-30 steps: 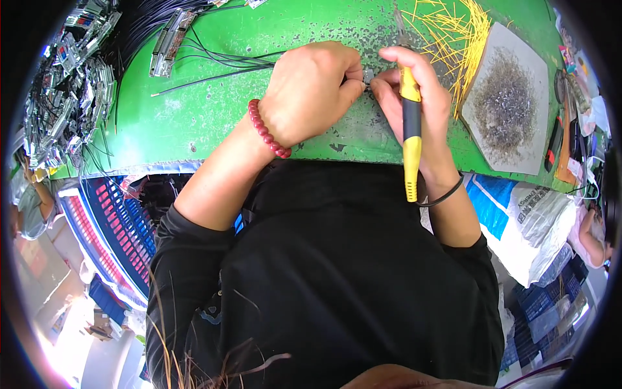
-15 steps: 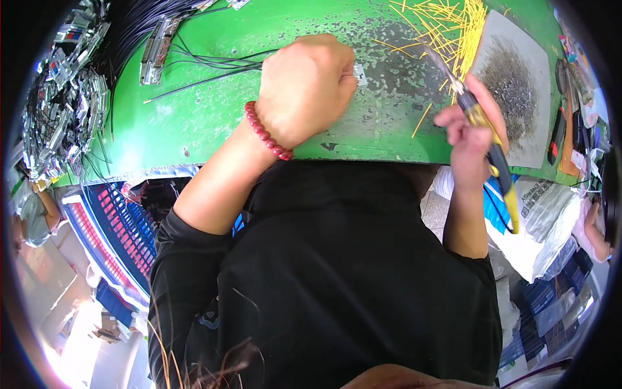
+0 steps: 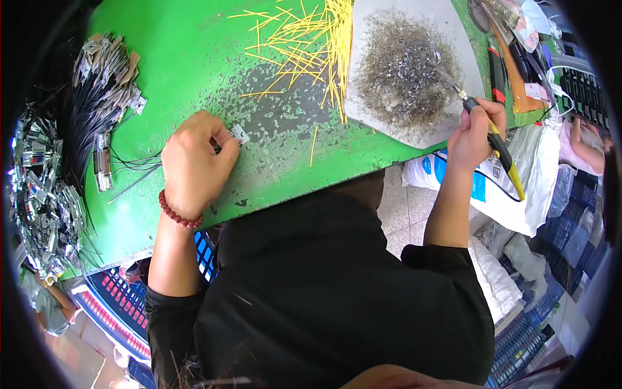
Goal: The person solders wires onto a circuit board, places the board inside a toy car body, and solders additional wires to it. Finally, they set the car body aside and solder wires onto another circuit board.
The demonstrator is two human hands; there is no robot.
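My right hand (image 3: 476, 137) is closed round the yellow-and-black handle of a soldering iron (image 3: 507, 161). The iron's metal tip is over the dark, speckled patch of a grey sheet (image 3: 403, 123), touching or close above it. To the left, my left hand (image 3: 197, 159) is closed, thumb and forefinger pinched at a small whitish-silver piece (image 3: 240, 134) that juts past the fingertips. Thin black wires (image 3: 137, 163) come out from under that hand to the left, toward a metal-cased part (image 3: 102, 162). How the fingers grip the wires is hidden.
Thin yellow strands (image 3: 295, 48) lie scattered beside the sheet. Bundled black wires with pale ends (image 3: 107, 71) and a heap of shiny metal parts (image 3: 48, 201) crowd the left of the green table (image 3: 168, 52). Tools, one a red-and-black handle (image 3: 497, 74), lie far right.
The view has swung to the right. My right hand has taken the soldering iron's tip from beside the yellow strands onto the grey sheet. My left hand stays closed at the wires.
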